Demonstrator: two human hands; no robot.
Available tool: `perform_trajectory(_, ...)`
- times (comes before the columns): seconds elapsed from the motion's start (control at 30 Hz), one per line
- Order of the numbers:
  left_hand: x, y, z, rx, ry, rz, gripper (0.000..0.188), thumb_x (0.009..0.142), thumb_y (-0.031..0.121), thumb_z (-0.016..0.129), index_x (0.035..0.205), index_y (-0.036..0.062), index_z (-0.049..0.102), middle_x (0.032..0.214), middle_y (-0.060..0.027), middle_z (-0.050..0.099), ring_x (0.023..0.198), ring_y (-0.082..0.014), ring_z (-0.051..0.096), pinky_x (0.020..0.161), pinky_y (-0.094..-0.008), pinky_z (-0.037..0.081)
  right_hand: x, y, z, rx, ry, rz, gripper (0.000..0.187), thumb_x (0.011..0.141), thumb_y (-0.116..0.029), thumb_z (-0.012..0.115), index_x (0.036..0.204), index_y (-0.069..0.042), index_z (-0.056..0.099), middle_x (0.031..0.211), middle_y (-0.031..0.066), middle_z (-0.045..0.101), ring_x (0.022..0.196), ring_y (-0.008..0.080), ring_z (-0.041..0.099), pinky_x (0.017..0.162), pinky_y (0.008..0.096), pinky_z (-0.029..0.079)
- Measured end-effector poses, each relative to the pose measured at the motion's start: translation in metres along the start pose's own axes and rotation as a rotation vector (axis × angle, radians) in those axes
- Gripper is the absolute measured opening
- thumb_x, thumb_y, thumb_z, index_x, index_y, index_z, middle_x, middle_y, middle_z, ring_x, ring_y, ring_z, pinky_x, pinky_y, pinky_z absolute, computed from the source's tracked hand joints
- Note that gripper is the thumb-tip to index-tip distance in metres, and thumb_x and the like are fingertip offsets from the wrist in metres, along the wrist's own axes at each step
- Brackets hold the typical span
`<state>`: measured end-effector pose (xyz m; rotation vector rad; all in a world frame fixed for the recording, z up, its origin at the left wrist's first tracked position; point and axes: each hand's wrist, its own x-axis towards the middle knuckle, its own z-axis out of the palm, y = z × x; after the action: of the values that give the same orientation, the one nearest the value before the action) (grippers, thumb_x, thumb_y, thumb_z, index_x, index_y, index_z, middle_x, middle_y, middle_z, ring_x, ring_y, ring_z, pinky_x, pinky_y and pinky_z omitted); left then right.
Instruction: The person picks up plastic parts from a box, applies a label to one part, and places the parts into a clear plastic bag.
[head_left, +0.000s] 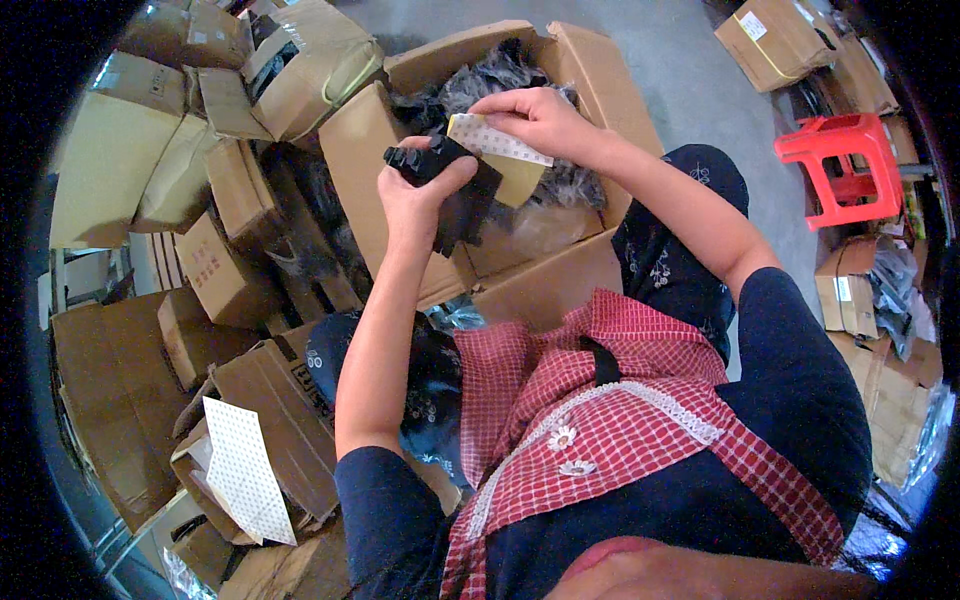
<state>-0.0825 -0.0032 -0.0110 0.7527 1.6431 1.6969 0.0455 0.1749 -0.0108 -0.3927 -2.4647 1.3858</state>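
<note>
My left hand (418, 200) is wrapped round several black plastic parts (472, 205), held together over the near left side of an open cardboard box (600, 85). Pinched between the fingers of my right hand (548, 120) is a white sheet of small printed labels (495, 142). The sheet curls, showing its yellowish backing, and its left end comes close to the black parts; whether it touches them I cannot tell. Dark and grey items in clear plastic (495, 75) fill the box below both hands. The exact kind of the black parts is not clear.
Another white label sheet (240, 470) lies on brown cartons at the lower left. Stacked cartons (110, 130) crowd the left side. A red plastic stool (845, 170) stands on the right, with a strapped carton (775, 45) beyond it and plastic-wrapped goods (895, 290) nearer.
</note>
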Motion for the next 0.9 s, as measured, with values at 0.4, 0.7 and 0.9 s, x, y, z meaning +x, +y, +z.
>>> perform_trajectory(0.4,-0.008,0.009,0.007,0.055,-0.105,-0.048,0.038,0.066,0.011,0.085,0.094,0.0008,0.061,0.085,-0.0051,0.067,0.076,-0.0121,0.064,0.072,-0.0283,0.053,0.005,-0.009,0.000,-0.362,0.091,-0.278,0.021,0.087,-0.017,0.064,0.103,-0.002,0.061,0.094,0.0137,0.065,0.088,0.0257,0.064,0.080,0.0359,0.051)
perform_trajectory(0.7,-0.013,0.009,0.013,0.145,-0.183,-0.068,0.038,0.067,0.014,0.084,0.093,0.0015,0.060,0.085,-0.0042,0.067,0.077,-0.0101,0.062,0.072,-0.0270,0.052,0.006,-0.014,-0.005,-0.305,-0.001,-0.221,0.018,0.082,-0.015,0.066,0.093,-0.002,0.060,0.089,0.0117,0.064,0.085,0.0281,0.063,0.075,0.0376,0.050)
perform_trajectory(0.9,-0.006,-0.006,0.010,-0.019,-0.151,-0.163,0.025,0.074,0.015,0.076,0.090,0.0019,0.063,0.080,-0.0057,0.066,0.068,-0.0169,0.065,0.064,-0.0308,0.054,0.002,-0.015,0.002,-0.441,0.075,-0.416,0.013,0.080,-0.010,0.066,0.091,-0.003,0.062,0.087,0.0128,0.062,0.085,0.0317,0.061,0.074,0.0391,0.050)
